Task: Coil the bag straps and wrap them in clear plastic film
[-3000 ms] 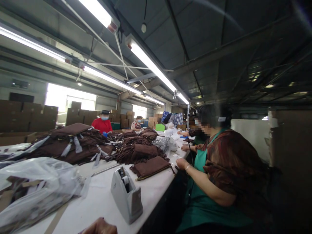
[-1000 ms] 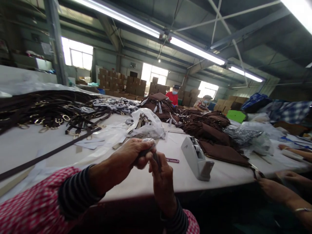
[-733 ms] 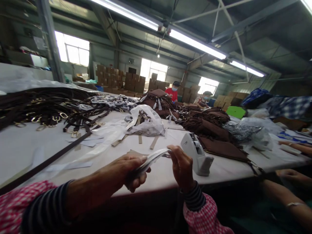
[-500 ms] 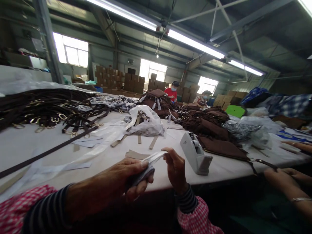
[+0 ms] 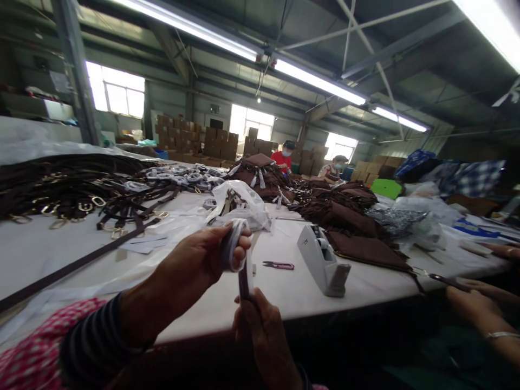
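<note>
My left hand (image 5: 190, 254) is closed around a coiled dark strap (image 5: 232, 248) with whitish, see-through wrapping, raised above the table's front edge. A straight length of the strap hangs from the coil. Below, my right hand (image 5: 264, 327) pinches that hanging length between thumb and fingers. Just beyond the hands lie purple-handled thread snips (image 5: 279, 265). A grey tape dispenser (image 5: 323, 265) stands to their right. Behind the coil sits an open clear plastic bag (image 5: 258, 208) of beige strips, partly covered by my left hand.
Dark straps with metal buckles (image 5: 77, 187) are heaped at left, and one long strap (image 5: 81, 265) crosses the table (image 5: 195, 311). Brown fabric pouches (image 5: 361, 246) pile up behind the dispenser. At right, a co-worker's hands (image 5: 475, 298) hold a strap. Two people work across the table.
My left hand has risen with the coil and turned it upright. My right hand has dropped from the stretched white wrapping to the strap's hanging length. The snips have come into view.
</note>
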Demonstrator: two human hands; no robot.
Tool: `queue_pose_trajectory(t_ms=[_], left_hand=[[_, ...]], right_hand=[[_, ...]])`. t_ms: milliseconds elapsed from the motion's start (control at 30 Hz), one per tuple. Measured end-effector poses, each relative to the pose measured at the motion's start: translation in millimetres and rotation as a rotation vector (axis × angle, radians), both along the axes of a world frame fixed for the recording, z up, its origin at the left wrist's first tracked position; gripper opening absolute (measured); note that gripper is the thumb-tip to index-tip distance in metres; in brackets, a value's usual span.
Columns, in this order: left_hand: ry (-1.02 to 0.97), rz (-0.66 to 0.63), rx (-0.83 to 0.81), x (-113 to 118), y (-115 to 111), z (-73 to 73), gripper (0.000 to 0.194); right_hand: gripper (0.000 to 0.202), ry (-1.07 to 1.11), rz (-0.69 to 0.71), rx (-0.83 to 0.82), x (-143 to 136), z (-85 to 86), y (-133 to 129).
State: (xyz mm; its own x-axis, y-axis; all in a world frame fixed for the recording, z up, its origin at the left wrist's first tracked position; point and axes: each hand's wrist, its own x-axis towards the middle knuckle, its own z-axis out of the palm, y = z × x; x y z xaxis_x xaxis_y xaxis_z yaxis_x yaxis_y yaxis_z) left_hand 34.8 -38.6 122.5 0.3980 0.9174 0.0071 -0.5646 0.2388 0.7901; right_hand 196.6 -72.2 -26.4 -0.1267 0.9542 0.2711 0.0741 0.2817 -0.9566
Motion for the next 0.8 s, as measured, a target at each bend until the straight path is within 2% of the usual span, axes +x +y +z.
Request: queue_pose_trajectory(t_ms=[100, 167, 233, 333, 400, 500, 567, 633, 700, 767, 800], left_hand=[[0.015, 0.131, 0.194, 13, 11, 3.8, 0.024], [0.139, 0.240, 0.398, 18, 18, -3.5, 0.020], [0.348, 0.330, 0.604, 14, 26, -16.3, 0.016], [0.650, 0.303, 0.872, -4, 30, -37.8, 0.007], [0.785, 0.215, 0.962, -20, 25, -48.0, 0.008], [0.951, 0.104, 0.939, -39, 7, -53.6, 0.008], [0.977, 0.011, 0.890, -47, -7, -51.6, 0.016], [0.922, -0.105, 0.820, -48, -19, -46.1, 0.021], [0.815, -0.221, 0.676, -41, -26, -37.9, 0.031], [0.657, -0.274, 0.488, -28, -26, -27.7, 0.042], [0.561, -0.254, 0.415, -19, -24, -22.3, 0.047]], right_hand=[[0.051, 0.111, 0.123, -0.076, -8, -0.3, -21], [0.055, 0.141, 0.229, -0.149, -2, 1.1, -30], [0.058, 0.170, 0.276, -0.256, 12, 8.0, -35], [0.052, 0.144, 0.193, -0.351, 47, 35.6, -41], [0.045, 0.111, 0.098, -0.287, 71, 62.0, -39], [0.051, 0.109, 0.005, -0.138, 99, 95.8, -24], [0.043, 0.064, -0.025, -0.043, 108, 106.1, -4], [0.027, 0.010, -0.045, 0.038, 109, 105.8, 18], [0.021, -0.008, -0.016, 0.080, 101, 98.0, 35], [0.027, 0.021, 0.107, 0.055, 86, 86.8, 43], [0.031, 0.049, 0.187, 0.022, 76, 80.9, 42]])
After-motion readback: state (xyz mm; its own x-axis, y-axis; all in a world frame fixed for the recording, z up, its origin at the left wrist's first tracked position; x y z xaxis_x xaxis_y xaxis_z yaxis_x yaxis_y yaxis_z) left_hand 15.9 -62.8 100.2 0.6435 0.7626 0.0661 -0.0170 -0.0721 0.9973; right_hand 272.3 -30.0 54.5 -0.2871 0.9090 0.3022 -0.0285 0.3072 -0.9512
